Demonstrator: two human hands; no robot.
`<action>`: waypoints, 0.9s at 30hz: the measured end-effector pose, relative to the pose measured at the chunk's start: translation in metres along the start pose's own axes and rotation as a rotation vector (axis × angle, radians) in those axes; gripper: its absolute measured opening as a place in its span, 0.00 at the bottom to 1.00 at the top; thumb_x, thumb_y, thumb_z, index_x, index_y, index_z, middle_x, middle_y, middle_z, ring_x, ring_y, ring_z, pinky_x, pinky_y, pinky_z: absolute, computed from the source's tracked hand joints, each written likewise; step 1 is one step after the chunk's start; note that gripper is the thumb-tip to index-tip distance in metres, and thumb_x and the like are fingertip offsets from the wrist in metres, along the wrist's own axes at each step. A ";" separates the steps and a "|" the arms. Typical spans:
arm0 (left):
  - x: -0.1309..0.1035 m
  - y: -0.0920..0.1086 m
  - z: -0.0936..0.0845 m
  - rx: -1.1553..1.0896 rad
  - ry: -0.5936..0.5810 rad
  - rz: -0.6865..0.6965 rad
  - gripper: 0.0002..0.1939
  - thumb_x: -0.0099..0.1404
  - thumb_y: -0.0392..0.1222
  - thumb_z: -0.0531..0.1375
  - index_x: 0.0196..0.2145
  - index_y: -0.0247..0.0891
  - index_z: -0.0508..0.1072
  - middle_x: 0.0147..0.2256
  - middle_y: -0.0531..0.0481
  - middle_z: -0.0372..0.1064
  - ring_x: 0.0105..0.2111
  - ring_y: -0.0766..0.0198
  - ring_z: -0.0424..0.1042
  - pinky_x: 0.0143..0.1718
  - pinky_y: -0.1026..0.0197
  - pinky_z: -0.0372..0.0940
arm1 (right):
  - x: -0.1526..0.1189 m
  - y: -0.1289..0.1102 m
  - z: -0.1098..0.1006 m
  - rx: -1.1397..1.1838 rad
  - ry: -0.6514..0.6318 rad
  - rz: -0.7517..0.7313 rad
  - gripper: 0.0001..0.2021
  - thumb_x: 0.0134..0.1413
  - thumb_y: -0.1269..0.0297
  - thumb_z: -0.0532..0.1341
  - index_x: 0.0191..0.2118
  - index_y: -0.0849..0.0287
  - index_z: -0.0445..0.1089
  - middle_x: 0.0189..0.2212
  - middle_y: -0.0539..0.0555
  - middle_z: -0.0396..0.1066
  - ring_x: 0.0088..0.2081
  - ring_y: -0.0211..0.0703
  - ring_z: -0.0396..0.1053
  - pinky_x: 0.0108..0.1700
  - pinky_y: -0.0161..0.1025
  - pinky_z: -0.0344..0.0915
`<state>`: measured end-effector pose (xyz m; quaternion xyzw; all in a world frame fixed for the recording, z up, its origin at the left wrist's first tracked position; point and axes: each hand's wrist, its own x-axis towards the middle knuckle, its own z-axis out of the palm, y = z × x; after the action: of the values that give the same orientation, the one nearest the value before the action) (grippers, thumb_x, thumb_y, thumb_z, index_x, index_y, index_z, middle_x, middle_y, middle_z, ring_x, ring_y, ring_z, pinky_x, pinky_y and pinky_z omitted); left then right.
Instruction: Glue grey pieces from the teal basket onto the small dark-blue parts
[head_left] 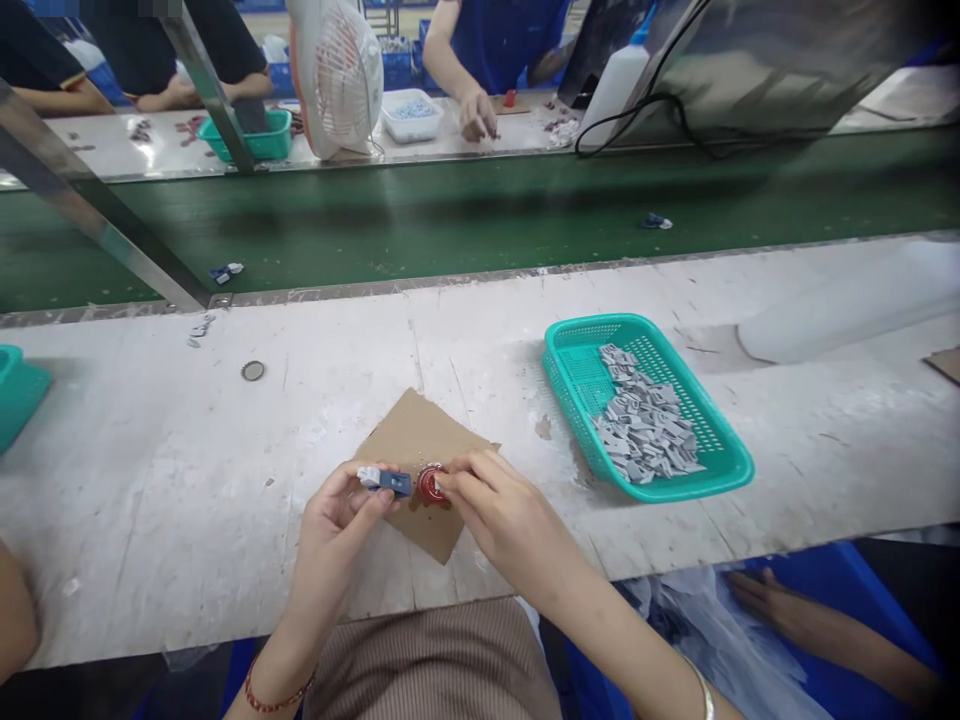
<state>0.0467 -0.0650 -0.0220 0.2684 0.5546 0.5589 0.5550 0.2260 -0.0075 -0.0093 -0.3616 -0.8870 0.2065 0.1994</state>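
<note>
My left hand (pixel 341 515) is closed around a small dark-blue and light-grey plastic part (pixel 394 484), gripped between thumb and fingers. Just to its right, a small round red cap (pixel 430 486) sits on a square of brown cardboard (pixel 409 430) with dark wet-looking stains around it. My right hand (pixel 499 500) pinches a small light-grey plastic piece (pixel 441 481) at the cap's right edge; the fingers hide most of this piece. Whether it touches the inside of the cap I cannot tell.
Right of the cardboard stands a green basket (pixel 559 370) with many grey plastic pieces (pixel 649 425). A bottle cap (pixel 253 371) lies at left. Behind runs a green belt (pixel 450 215) carrying a few parts. A metal post (pixel 112 210) rises at left. Co-workers' hands (pixel 476 112) show across the belt.
</note>
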 end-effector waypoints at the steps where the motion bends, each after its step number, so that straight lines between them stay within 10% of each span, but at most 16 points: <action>1: 0.000 0.000 0.000 0.000 0.001 -0.001 0.11 0.60 0.44 0.67 0.40 0.39 0.77 0.42 0.47 0.76 0.40 0.62 0.76 0.41 0.64 0.72 | 0.000 0.000 0.000 0.004 0.002 0.004 0.12 0.67 0.73 0.52 0.34 0.62 0.69 0.34 0.57 0.69 0.36 0.44 0.66 0.37 0.40 0.67; 6: -0.002 -0.001 0.000 0.003 0.003 -0.006 0.11 0.60 0.45 0.67 0.40 0.39 0.77 0.43 0.47 0.77 0.39 0.62 0.77 0.41 0.63 0.73 | 0.002 0.002 -0.005 0.132 -0.020 0.048 0.12 0.67 0.72 0.53 0.35 0.61 0.72 0.34 0.56 0.71 0.37 0.43 0.67 0.38 0.41 0.68; 16: -0.008 0.008 0.019 0.009 -0.047 0.019 0.09 0.62 0.42 0.66 0.40 0.39 0.78 0.41 0.48 0.79 0.40 0.60 0.78 0.43 0.62 0.73 | 0.010 -0.003 -0.024 1.115 0.071 0.505 0.05 0.53 0.61 0.68 0.34 0.56 0.79 0.36 0.53 0.77 0.39 0.42 0.74 0.43 0.40 0.73; 27: -0.010 0.009 0.024 -0.007 -0.075 0.029 0.07 0.62 0.41 0.66 0.39 0.41 0.79 0.42 0.47 0.80 0.44 0.56 0.78 0.47 0.58 0.73 | 0.012 -0.016 -0.022 0.915 0.111 0.423 0.04 0.54 0.65 0.67 0.33 0.54 0.80 0.35 0.53 0.75 0.40 0.42 0.74 0.45 0.41 0.71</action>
<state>0.0684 -0.0645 -0.0043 0.2955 0.5275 0.5583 0.5681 0.2204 -0.0045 0.0200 -0.4193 -0.6012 0.5903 0.3381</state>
